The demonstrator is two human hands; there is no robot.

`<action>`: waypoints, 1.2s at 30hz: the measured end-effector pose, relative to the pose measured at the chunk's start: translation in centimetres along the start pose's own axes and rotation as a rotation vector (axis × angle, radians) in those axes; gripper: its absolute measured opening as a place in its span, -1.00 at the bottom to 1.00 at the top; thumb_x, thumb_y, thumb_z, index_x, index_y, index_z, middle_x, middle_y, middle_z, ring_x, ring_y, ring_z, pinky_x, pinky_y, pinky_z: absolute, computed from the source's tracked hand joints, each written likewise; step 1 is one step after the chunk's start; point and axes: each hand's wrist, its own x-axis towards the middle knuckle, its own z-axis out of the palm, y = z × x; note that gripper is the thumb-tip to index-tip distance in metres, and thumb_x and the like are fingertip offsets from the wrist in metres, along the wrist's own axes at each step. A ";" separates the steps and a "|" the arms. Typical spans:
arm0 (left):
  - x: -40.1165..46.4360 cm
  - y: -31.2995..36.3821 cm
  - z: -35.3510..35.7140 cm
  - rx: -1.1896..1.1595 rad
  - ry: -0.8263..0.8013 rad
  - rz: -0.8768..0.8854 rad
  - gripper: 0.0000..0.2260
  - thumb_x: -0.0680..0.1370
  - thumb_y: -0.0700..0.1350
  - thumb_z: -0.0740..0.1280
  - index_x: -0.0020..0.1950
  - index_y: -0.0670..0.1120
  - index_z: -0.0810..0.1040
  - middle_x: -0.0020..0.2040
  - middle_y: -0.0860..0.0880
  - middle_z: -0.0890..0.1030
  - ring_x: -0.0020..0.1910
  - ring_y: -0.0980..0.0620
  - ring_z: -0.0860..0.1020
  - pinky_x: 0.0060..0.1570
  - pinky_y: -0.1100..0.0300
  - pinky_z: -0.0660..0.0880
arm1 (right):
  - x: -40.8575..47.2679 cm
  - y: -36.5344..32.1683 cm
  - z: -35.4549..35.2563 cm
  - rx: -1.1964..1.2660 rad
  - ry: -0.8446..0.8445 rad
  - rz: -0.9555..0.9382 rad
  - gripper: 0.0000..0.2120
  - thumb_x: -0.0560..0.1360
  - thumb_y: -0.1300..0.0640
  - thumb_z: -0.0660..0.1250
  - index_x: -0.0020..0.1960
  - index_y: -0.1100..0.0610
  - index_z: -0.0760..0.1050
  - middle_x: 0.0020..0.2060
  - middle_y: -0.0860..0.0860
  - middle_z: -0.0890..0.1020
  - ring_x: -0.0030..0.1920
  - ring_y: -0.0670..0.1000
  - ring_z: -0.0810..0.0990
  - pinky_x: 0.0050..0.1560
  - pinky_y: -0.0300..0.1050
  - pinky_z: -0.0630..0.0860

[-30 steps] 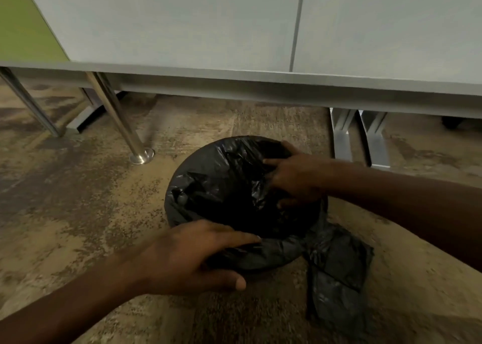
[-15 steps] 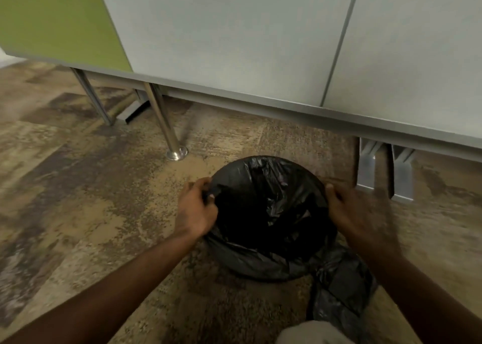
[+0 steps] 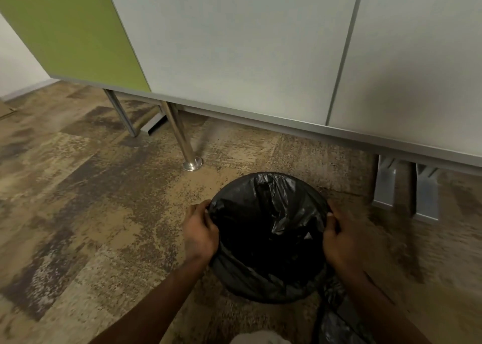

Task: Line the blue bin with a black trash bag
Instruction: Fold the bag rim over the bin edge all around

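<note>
Inside bin, seemingly: black bag [image 3: 268,229].

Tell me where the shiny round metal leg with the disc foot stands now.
In the head view, the shiny round metal leg stands on the patterned carpet, left of centre, under the grey cabinet, just beyond and left of the black plastic trash bag.

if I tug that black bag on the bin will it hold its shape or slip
Probably floppy: the bag is crumpled and sags into the bin. It looks thin and glossy, so it may slip off the rim unless both hands, left and right, keep pinching it.
</note>
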 end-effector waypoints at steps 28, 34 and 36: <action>0.2 -1.3 0.5 -0.039 -0.008 0.049 -0.65 0.67 -0.21 0.20 0.43 -0.16 0.58 0.22 -0.22 0.60 0.08 -0.15 0.58 0.12 0.15 0.42 | 7.2 -3.8 6.2 -1.055 -0.327 -0.542 -0.06 0.57 -0.38 0.16 0.66 0.02 -0.28 0.64 0.24 0.07 0.59 0.34 0.15 0.43 0.41 0.30; -0.4 0.1 -0.5 -0.083 -0.048 0.044 -0.64 0.66 -0.27 0.21 0.45 -0.20 0.56 0.21 -0.25 0.57 0.14 -0.25 0.57 0.19 0.03 0.47 | 10.4 -3.0 4.4 -1.213 -0.310 -0.552 0.08 0.49 -0.38 0.32 0.65 -0.06 -0.36 0.62 0.24 0.15 0.55 0.32 0.23 0.42 0.42 0.29; -0.4 0.3 -0.8 -0.098 -0.055 0.037 -0.63 0.66 -0.29 0.21 0.46 -0.22 0.55 0.22 -0.26 0.56 0.14 -0.25 0.56 0.19 0.03 0.46 | 10.4 -3.3 3.8 -1.155 -0.333 -0.617 0.09 0.46 -0.48 0.26 0.66 -0.06 -0.32 0.65 0.21 0.05 0.62 0.28 0.10 0.49 0.48 0.13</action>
